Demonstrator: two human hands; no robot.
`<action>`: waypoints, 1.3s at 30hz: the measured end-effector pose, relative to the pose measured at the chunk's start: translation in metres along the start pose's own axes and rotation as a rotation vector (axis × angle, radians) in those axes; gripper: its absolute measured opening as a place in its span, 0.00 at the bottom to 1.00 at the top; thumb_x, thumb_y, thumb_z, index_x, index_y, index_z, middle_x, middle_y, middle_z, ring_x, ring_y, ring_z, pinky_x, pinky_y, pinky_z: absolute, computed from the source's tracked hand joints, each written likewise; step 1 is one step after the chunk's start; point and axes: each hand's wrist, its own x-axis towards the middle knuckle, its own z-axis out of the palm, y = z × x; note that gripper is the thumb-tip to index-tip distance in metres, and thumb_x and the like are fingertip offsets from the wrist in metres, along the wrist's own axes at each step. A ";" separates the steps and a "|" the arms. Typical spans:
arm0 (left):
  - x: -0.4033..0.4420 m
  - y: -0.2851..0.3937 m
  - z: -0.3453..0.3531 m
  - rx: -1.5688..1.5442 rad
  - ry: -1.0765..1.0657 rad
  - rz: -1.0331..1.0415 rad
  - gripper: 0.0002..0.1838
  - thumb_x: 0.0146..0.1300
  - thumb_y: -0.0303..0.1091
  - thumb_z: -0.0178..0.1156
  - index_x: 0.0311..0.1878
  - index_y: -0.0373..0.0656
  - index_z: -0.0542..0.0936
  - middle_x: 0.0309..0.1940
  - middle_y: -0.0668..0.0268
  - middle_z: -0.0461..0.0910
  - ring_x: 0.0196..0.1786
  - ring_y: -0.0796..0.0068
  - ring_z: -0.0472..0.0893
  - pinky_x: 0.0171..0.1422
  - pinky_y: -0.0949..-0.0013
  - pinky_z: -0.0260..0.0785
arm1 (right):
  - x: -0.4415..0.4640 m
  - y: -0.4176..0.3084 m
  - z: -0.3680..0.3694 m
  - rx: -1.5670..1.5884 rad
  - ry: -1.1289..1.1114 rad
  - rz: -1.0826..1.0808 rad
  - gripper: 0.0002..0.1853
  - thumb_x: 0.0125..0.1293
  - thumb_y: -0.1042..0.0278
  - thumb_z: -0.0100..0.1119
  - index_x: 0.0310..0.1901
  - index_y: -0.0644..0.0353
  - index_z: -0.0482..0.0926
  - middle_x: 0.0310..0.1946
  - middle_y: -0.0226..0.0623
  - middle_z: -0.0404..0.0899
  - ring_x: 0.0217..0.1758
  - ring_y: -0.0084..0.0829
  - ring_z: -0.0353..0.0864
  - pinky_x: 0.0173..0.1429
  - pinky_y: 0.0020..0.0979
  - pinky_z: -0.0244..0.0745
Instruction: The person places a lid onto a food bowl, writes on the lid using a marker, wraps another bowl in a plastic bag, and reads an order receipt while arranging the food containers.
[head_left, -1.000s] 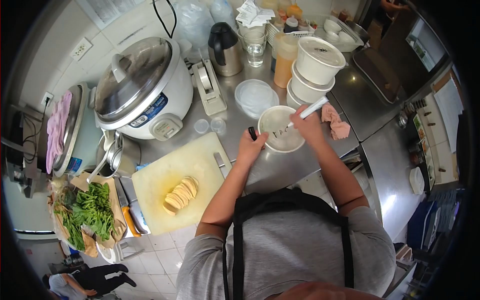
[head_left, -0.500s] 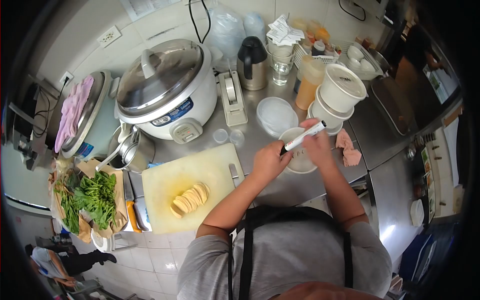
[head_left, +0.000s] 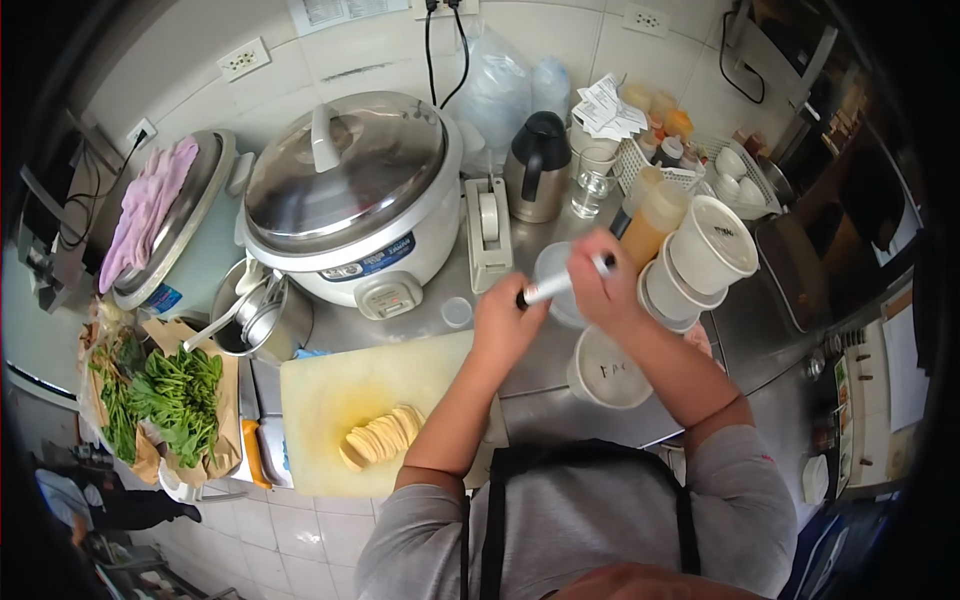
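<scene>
A white marker with black ends is held between my two hands above the steel counter. My left hand is closed around its black left end. My right hand, smeared by motion, grips the other end, whose black tip sticks out past the fingers. Below my right hand stands a lidded white tub with dark handwriting on its lid. Round clear lids lie behind the hands, partly covered by them. To the right is a stack of lidded white tubs, the top one also marked.
A cutting board with sliced pale yellow food lies at left, beside an orange-handled knife and leafy greens. Behind stand a rice cooker, a tape dispenser, a thermos jug and sauce bottles.
The view has shifted, so the counter items appear lower. Both hands have moved away from the nearest tub's lid, uncovering its writing, and still hold the marker.
</scene>
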 end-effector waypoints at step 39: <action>0.015 -0.019 -0.028 -0.832 -0.056 -0.310 0.12 0.59 0.34 0.50 0.44 0.41 0.68 0.34 0.68 0.73 0.36 0.80 0.73 0.37 0.79 0.62 | 0.167 0.083 -0.032 -0.021 0.089 0.217 0.12 0.59 0.65 0.47 0.43 0.57 0.70 0.41 0.38 0.70 0.44 0.27 0.70 0.49 0.27 0.64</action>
